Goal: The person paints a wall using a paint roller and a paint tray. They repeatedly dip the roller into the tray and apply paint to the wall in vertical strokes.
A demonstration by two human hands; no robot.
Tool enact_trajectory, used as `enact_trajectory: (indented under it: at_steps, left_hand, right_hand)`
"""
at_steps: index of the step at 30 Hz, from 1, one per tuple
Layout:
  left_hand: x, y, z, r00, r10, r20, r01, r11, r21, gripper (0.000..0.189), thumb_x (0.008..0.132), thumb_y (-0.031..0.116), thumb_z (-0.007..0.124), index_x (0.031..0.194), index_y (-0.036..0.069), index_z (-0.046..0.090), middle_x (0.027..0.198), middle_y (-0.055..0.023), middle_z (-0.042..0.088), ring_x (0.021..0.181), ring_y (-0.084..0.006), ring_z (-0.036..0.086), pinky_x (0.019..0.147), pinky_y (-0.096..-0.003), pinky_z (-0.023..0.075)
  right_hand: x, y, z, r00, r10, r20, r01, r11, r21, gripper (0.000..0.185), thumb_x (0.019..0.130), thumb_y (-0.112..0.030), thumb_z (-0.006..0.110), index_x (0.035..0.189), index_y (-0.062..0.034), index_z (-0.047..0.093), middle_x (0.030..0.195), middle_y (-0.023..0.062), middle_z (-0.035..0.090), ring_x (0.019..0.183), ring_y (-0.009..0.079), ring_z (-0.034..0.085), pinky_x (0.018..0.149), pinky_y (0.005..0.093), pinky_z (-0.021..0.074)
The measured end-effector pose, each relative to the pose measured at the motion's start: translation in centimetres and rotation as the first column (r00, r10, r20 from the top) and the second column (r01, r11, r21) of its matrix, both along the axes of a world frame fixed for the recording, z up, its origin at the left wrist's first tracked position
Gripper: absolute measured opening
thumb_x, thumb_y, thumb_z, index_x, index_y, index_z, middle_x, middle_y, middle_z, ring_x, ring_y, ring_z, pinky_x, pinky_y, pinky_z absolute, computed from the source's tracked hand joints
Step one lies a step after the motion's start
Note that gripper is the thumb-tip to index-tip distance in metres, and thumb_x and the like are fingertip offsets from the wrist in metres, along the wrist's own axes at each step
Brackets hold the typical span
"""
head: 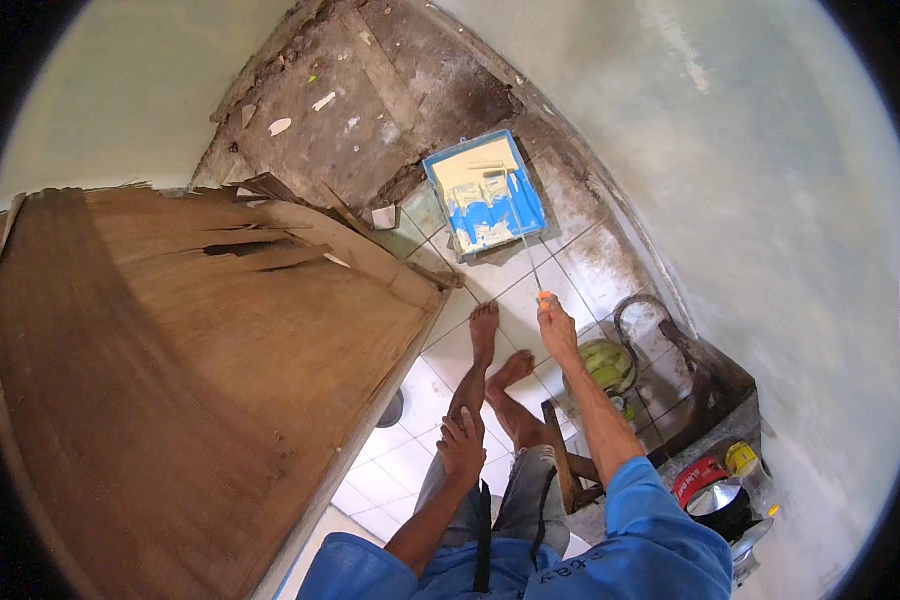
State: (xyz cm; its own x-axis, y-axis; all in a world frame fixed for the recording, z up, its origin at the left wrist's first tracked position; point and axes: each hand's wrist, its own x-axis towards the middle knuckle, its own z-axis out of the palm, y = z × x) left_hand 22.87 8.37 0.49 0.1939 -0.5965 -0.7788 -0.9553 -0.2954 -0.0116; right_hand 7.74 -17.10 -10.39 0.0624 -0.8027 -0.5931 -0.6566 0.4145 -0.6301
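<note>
My right hand [559, 330] grips the orange handle [545, 298] of a paint roller, whose thin metal rod runs away from me to a blue paint tray [536, 202]. The roller's sleeve [487, 166] lies in the cream paint [457, 169] at the tray's far end. Streaks of paint cover part of the tray's blue slope. Resting on my left knee or shin, my left hand [462, 454] has its fingers somewhat apart and holds nothing.
A wooden panel [195, 337] with a broken, splintered end stands at left. Rough floor [307, 135] with debris lies beyond the tray. To the right are a green gas cylinder [604, 364], a wooden stand [570, 465], a red tin [697, 480] and the pale wall [780, 225].
</note>
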Motion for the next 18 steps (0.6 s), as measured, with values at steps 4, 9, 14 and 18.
enact_trajectory:
  at_steps: [4, 9, 14, 18]
  left_hand:
    - [0.2, -0.2, 0.6, 0.999, 0.022, -0.035, -0.021, 1.000, 0.022, 0.112, 0.072, 0.039, 0.077, 0.150, 0.002, 0.005, 0.140, -0.0399, 0.025, 0.125, -0.0485, 0.040, 0.089, -0.0567, 0.0450]
    - [1.1, 0.3, 0.6, 0.977, 0.131, -0.165, -0.121, 0.990, 0.071, 0.108, 0.076, 0.040, 0.075, 0.150, 0.003, 0.005, 0.141, -0.0383, 0.025, 0.127, -0.0494, 0.038, 0.091, -0.0596, 0.0435]
    - [3.4, 7.6, -10.0, 0.972, -0.117, -0.203, 0.062, 0.964, -0.259, 0.080, 0.084, 0.036, 0.064, 0.145, 0.001, 0.025, 0.141, -0.0339, 0.030, 0.122, -0.0486, 0.044, 0.093, -0.0593, 0.0429]
    - [1.3, -1.2, -7.1, 0.775, -0.042, -0.630, -0.305, 0.849, -0.432, 0.045, 0.082, 0.032, 0.059, 0.108, -0.005, 0.060, 0.107, -0.0274, 0.062, 0.104, -0.0410, 0.058, 0.093, -0.0474, 0.0444]
  right_hand:
    - [-1.2, 1.5, -0.5, 0.986, -0.105, 0.130, 0.099, 0.994, 0.053, 0.042, 0.092, -0.026, 0.051, 0.128, -0.0039, 0.051, 0.072, 0.0090, 0.060, 0.058, 0.0186, 0.058, 0.050, 0.0329, 0.0454]
    - [-1.7, 2.2, 6.2, 0.902, -0.317, 0.292, 0.219, 0.921, 0.323, 0.032, 0.092, -0.029, 0.056, 0.111, -0.0043, 0.057, 0.062, -0.0009, 0.048, 0.044, 0.0080, 0.046, 0.037, 0.0257, 0.0338]
    - [-4.0, 6.3, 7.7, 0.993, -0.070, 0.090, 0.046, 0.967, 0.249, 0.030, 0.090, -0.028, 0.057, 0.108, -0.0042, 0.057, 0.074, 0.0098, 0.061, 0.056, 0.0204, 0.060, 0.049, 0.0362, 0.0477]
    - [-5.3, 8.5, 12.0, 0.980, 0.201, -0.009, -0.194, 0.936, -0.293, 0.041, 0.092, -0.025, 0.047, 0.126, -0.0042, 0.047, 0.112, 0.0261, 0.058, 0.103, 0.0424, 0.057, 0.086, 0.0501, 0.0470]
